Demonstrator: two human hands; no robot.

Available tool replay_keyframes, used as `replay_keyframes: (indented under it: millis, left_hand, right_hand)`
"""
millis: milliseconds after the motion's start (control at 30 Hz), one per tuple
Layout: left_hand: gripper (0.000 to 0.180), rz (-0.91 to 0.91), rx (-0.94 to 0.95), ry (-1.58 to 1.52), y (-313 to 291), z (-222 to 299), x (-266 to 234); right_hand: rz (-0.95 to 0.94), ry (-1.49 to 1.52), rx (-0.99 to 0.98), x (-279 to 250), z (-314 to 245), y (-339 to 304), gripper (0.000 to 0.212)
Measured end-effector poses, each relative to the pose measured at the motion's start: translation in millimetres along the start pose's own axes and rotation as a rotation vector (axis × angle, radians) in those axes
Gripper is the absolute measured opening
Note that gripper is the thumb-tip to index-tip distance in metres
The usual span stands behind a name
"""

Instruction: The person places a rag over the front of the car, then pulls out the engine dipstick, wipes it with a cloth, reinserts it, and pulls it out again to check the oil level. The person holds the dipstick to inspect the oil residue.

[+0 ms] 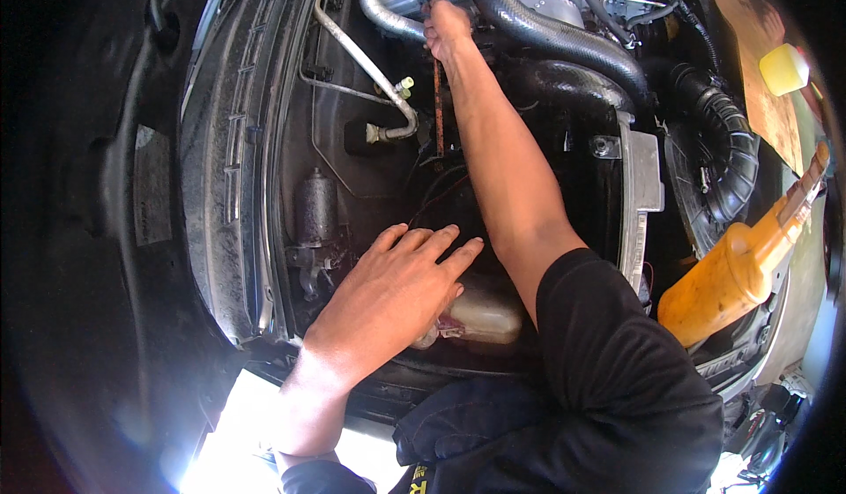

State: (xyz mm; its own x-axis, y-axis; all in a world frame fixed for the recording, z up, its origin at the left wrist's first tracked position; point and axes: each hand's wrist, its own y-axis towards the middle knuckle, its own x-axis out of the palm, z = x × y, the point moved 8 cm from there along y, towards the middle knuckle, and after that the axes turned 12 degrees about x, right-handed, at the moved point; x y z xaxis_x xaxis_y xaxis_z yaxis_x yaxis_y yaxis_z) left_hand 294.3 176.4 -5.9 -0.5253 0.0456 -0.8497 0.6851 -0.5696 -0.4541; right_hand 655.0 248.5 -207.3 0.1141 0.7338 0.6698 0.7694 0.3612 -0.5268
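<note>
Your left hand [392,287] lies flat, fingers apart, on the pale tank [480,313]. Your right hand [445,29] reaches deep among the hoses [555,31], seemingly closed on a rusty rod [438,111].

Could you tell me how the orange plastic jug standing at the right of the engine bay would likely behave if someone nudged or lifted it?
The orange jug leans at a tilt against the bay's edge, so a nudge would probably tip or slide it. Its smooth plastic looks slippery. Its fill level is hidden, so weight is uncertain.
</note>
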Motion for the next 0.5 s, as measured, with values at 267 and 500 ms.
replay_keyframes:
  millis: [267,500]
  left_hand:
    - [0.051,-0.027,0.007,0.018,0.4,0.4,2.1]
    - [0.050,-0.012,-0.006,-0.002,-1.2,-0.2,-0.1]
  right_hand:
    - [0.105,-0.037,-0.053,-4.2,-0.7,5.4,0.023]
    - [0.241,-0.065,-0.163,-13.1,8.5,22.8,0.023]
